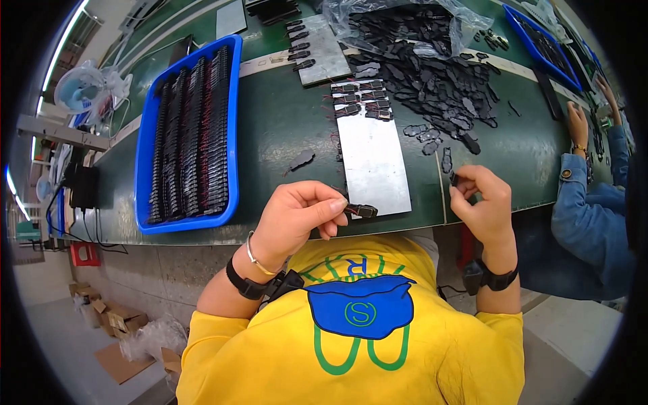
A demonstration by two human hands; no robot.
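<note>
My left hand (304, 210) is closed in a pinch on a small black module with thin reddish wires (362, 210), held over the near end of a pale metal plate (374, 165). Two short columns of similar black modules (362, 99) lie at that plate's far end. My right hand (484, 201), to the right of the plate, pinches the end of a small dark flat piece (453, 179), mostly hidden by the fingertips. Just beyond it lies a flat black cut-out (446, 160). A single black part (302, 160) rests on the green table left of the plate.
A blue tray (235, 135) with packed rows of black modules stands at left. Behind the plate are a second metal plate (320, 54) and a heap of black pieces (439, 88) spilling from a clear bag (337, 17). At right, another person's hand (578, 125) works nearby.
</note>
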